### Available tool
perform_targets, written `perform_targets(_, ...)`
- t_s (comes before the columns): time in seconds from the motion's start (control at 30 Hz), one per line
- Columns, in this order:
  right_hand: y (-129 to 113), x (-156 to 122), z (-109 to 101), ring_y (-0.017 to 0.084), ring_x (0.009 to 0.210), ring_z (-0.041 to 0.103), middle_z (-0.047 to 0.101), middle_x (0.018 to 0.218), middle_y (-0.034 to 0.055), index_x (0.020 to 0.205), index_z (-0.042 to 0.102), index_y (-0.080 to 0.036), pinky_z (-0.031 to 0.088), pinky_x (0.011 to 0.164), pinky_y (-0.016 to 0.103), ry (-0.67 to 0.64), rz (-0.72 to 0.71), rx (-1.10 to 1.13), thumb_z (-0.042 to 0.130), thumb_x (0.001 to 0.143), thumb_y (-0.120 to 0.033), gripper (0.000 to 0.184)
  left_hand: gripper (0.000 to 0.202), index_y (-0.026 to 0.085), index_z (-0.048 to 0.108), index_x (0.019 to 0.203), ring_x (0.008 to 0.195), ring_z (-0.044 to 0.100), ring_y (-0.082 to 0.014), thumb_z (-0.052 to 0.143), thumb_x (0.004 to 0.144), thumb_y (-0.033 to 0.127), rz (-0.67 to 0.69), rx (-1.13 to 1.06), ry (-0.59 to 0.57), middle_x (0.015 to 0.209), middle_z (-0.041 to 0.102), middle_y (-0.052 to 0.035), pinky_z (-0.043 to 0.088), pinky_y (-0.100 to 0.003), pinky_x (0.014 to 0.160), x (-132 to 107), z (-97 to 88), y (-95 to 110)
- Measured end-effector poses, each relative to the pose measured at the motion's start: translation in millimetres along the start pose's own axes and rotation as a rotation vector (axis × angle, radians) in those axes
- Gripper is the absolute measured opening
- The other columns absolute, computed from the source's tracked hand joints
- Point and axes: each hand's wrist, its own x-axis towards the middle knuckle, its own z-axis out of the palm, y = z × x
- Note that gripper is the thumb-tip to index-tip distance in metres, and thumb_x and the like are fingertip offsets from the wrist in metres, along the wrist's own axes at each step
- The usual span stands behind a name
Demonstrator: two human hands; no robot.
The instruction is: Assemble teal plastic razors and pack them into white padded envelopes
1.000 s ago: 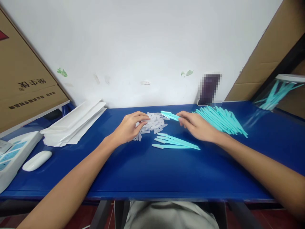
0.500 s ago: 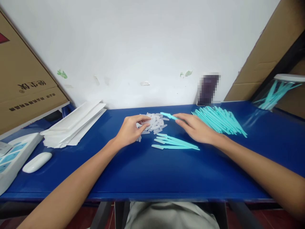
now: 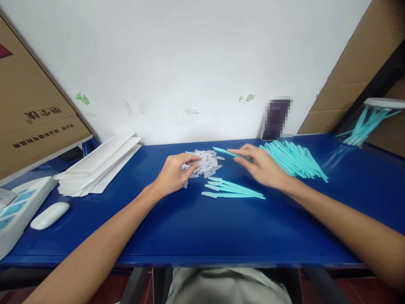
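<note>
My left hand (image 3: 175, 172) is at the left side of a pile of translucent blade caps (image 3: 207, 162), thumb and forefinger apart with caps showing between them. I see nothing held in it, though its inner side is partly hidden. Between the thumb and fingers of my right hand (image 3: 257, 164) is a turquoise eyebrow razor (image 3: 223, 150), its head pointing left toward the caps. Several capped-looking turquoise razors (image 3: 236, 190) lie fanned on the table below both hands. To the right of my right hand spreads a larger heap of turquoise razors (image 3: 294, 159).
The blue table (image 3: 221, 232) meets a white wall. White paper sleeves (image 3: 98, 164), a power strip (image 3: 28, 207) and a white oval case (image 3: 49, 215) are at left. A phone (image 3: 276, 118) leans on the wall; a clear tub (image 3: 367, 122) holds razors at right.
My right hand has turned the razor so it now shows a narrower side, and its fingers have straightened along it. The left hand has barely moved.
</note>
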Motion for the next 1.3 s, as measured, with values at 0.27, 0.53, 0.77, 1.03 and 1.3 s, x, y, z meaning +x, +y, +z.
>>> perform_targets(0.27, 3.6, 3.1, -0.7, 0.018, 0.069, 0.065, 0.073, 0.101, 0.0098, 0.112, 0.076, -0.016, 0.052, 0.056, 0.031, 0.063, 0.224, 0.300, 0.068, 0.085, -0.036, 0.034, 0.019, 0.017, 0.074, 0.105, 0.087, 0.072, -0.0192, 0.063, 0.093, 0.028, 0.011, 0.000, -0.024, 0.099, 0.077, -0.0061, 0.055, -0.030, 0.078, -0.9, -0.2, -0.8)
perform_targets(0.53, -3.6, 2.9, -1.6, 0.018, 0.057, 0.068, 0.075, 0.096, 0.0090, 0.097, 0.075, -0.017, 0.044, 0.043, 0.028, 0.047, 0.306, 0.339, 0.073, 0.079, -0.040, 0.029, 0.018, 0.018, 0.074, 0.105, 0.088, 0.072, -0.0193, 0.063, 0.093, 0.026, 0.015, -0.018, -0.036, 0.098, 0.077, -0.0058, 0.055, -0.029, 0.076, -1.5, 0.2, 2.0)
perform_targets(0.77, 2.4, 1.5, 0.4, 0.018, 0.058, 0.059, 0.071, 0.076, 0.0037, 0.107, 0.075, -0.018, 0.043, 0.058, 0.031, 0.050, 0.163, 0.103, 0.053, 0.093, -0.045, 0.038, 0.020, 0.017, 0.074, 0.104, 0.090, 0.072, -0.0214, 0.061, 0.093, 0.028, 0.038, -0.004, -0.065, 0.099, 0.078, -0.0072, 0.056, -0.032, 0.081, -1.0, 0.7, 2.3)
perform_targets(1.03, -2.2, 1.1, -6.7, 0.020, 0.066, 0.058, 0.065, 0.073, 0.0031, 0.101, 0.063, -0.020, 0.035, 0.062, 0.030, -0.046, 0.173, -0.092, 0.037, 0.101, -0.051, 0.040, 0.019, 0.017, 0.074, 0.105, 0.086, 0.072, -0.0199, 0.064, 0.092, 0.028, 0.011, -0.055, -0.004, 0.099, 0.078, -0.0073, 0.056, -0.028, 0.072, -1.1, -0.2, 5.5)
perform_targets(1.3, -11.1, -6.2, -8.5, 0.022, 0.068, 0.058, 0.062, 0.074, 0.0026, 0.119, 0.054, -0.023, 0.036, 0.064, 0.031, -0.243, 0.022, -0.148, 0.024, 0.104, -0.054, 0.046, 0.023, 0.017, 0.073, 0.108, 0.082, 0.072, -0.0177, 0.072, 0.087, 0.027, -0.007, -0.080, 0.033, 0.099, 0.078, -0.0056, 0.056, -0.026, 0.073, -1.8, 2.7, 7.1)
